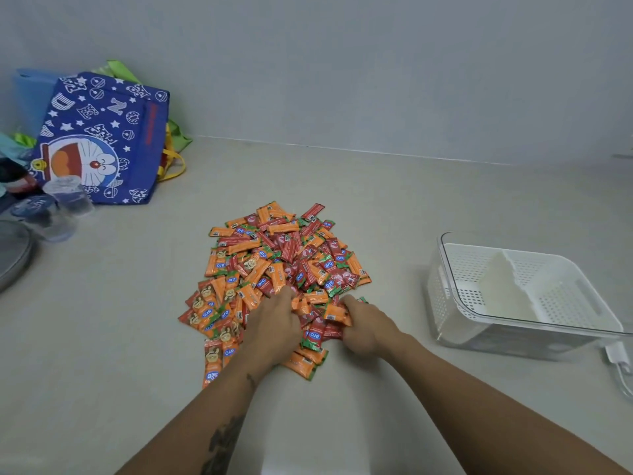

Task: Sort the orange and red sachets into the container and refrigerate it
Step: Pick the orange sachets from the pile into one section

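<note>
From the head camera, a loose heap of small orange and red foil sachets (279,269) lies spread on the pale grey countertop (120,320), roughly in the middle of the view and a little towards the person. Both bare forearms reach in from the bottom edge to the near side of the heap. The left hand (274,329) lies palm down on the sachets with its fingers curled into them, gathering several under the fingertips. The right hand (364,325) sits just beside it, fingers bent and closed round a small bunch of sachets, orange ones showing at the knuckles. A few orange sachets lie flat on the counter between and just below the two wrists. Well apart to the right of the heap stands the clear plastic rectangular container (455,289), open at the top, with a white perforated basket insert (561,296) seated inside it; a white divider (503,289) splits the insert into compartments, and no sachets show in them. A white cable (616,358) lies on the counter just beside the container's near right corner. At the far left, against the grey wall (342,63), a blue fabric bag printed with a cartoon cat and white stars (99,138) leans upright, with green and yellow bags tucked behind it. In front of the blue bag stand clear plastic cups (66,197), and a grey round lid or plate (12,252) shows at the left edge.
</note>
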{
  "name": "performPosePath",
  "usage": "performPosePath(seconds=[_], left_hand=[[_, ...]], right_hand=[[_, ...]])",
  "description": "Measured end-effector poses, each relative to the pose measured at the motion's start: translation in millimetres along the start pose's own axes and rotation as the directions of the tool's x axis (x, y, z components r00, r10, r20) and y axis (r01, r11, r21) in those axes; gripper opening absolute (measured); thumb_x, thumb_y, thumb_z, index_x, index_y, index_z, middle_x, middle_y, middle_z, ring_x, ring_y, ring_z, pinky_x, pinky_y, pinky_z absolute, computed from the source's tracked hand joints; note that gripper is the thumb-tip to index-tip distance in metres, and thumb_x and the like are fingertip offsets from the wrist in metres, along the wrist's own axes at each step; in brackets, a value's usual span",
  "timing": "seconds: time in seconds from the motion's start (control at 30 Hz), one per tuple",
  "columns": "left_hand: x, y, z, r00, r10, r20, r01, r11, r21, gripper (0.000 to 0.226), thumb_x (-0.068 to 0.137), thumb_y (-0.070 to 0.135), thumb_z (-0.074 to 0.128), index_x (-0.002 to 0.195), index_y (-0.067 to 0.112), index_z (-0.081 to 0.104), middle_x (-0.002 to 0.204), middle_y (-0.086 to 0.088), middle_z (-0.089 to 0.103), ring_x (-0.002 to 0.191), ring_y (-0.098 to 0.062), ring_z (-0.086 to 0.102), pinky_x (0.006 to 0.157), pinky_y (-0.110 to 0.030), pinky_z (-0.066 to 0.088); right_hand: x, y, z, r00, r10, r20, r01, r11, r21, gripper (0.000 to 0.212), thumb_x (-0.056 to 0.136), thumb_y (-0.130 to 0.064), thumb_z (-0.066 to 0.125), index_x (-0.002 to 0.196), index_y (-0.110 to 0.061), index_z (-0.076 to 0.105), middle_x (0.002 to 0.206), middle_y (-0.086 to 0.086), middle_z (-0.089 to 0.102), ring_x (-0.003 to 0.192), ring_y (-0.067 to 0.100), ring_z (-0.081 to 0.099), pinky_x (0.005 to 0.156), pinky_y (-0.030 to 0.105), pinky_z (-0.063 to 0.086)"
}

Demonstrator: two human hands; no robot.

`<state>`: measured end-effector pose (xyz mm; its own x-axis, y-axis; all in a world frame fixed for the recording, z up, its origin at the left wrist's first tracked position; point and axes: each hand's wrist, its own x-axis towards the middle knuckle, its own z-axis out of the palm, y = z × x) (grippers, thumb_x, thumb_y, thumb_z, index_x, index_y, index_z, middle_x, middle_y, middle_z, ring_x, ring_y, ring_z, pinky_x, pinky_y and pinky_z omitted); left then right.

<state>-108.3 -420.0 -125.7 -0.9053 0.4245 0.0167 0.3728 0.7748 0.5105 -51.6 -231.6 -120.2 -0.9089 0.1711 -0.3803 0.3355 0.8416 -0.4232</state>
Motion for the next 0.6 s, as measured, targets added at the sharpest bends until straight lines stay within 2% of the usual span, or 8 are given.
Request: performPosePath(seconds=[0.07, 0.13, 0.23, 0.3, 0.47, 0.6], left_hand=[[-5, -1, 2, 0.998, 0.046, 0.05, -0.044, 0.998, -0.037, 0.016, 0.089, 0.023, 0.044, 0.105, 0.023, 0.045, 0.092, 0.001, 0.056, 0.085, -0.021, 0.052, 0.077, -0.042, 0.047], [-13, -5, 3, 0.987, 0.11, 0.121, -0.109, 0.994, -0.015, 0.019, 0.084, 0.026, 0.047, 0.103, 0.024, 0.049, 0.098, 0.004, 0.058, 0.093, -0.021, 0.053, 0.082, -0.039, 0.046], [-23, -14, 8, 0.96, 0.178, 0.215, -0.199, 0.977, 0.082, 0.043, 0.083, 0.027, 0.051, 0.126, 0.027, 0.053, 0.117, 0.007, 0.057, 0.112, -0.019, 0.05, 0.098, -0.036, 0.039], [-26, -17, 10, 0.961, 0.181, 0.21, -0.214, 0.966, 0.148, 0.045, 0.084, 0.026, 0.052, 0.129, 0.026, 0.053, 0.118, 0.005, 0.057, 0.114, -0.022, 0.051, 0.098, -0.037, 0.04], [-28, -20, 12, 0.97, 0.169, 0.176, -0.198, 0.966, 0.167, 0.044, 0.09, 0.033, 0.055, 0.133, 0.033, 0.046, 0.122, 0.007, 0.056, 0.112, -0.022, 0.05, 0.096, -0.038, 0.04], [-29, -21, 12, 0.968, 0.149, 0.201, -0.193, 0.956, 0.222, 0.045, 0.092, 0.038, 0.054, 0.135, 0.032, 0.045, 0.122, 0.005, 0.053, 0.112, -0.022, 0.048, 0.097, -0.04, 0.039]], right_hand=[[-2, 1, 5, 0.998, 0.056, 0.002, -0.056, 0.996, -0.069, 0.043, 0.089, -0.037, 0.055, 0.13, -0.032, 0.041, 0.119, 0.002, 0.061, 0.103, 0.025, 0.058, 0.08, 0.035, 0.047], [-6, 5, 4, 0.989, 0.108, -0.102, -0.123, 0.981, -0.154, 0.035, 0.088, -0.038, 0.055, 0.12, -0.027, 0.046, 0.115, 0.004, 0.06, 0.102, 0.027, 0.059, 0.075, 0.033, 0.044], [-11, 15, -1, 0.967, 0.149, -0.208, -0.196, 0.954, -0.225, 0.026, 0.084, -0.036, 0.054, 0.105, -0.021, 0.052, 0.11, 0.005, 0.062, 0.099, 0.029, 0.061, 0.072, 0.032, 0.044], [-12, 18, -2, 0.964, 0.13, -0.231, -0.178, 0.963, -0.202, 0.02, 0.083, -0.033, 0.052, 0.1, -0.022, 0.051, 0.106, 0.005, 0.064, 0.093, 0.029, 0.061, 0.069, 0.032, 0.044], [-7, 6, 7, 0.993, 0.045, -0.111, -0.059, 0.99, -0.129, 0.033, 0.09, -0.034, 0.052, 0.122, -0.03, 0.049, 0.109, 0.004, 0.066, 0.096, 0.027, 0.063, 0.075, 0.036, 0.051], [-8, 0, 20, 0.984, 0.044, -0.172, -0.081, 0.974, -0.213, 0.025, 0.09, -0.034, 0.053, 0.112, -0.022, 0.05, 0.104, 0.006, 0.065, 0.092, 0.029, 0.063, 0.071, 0.035, 0.05]])
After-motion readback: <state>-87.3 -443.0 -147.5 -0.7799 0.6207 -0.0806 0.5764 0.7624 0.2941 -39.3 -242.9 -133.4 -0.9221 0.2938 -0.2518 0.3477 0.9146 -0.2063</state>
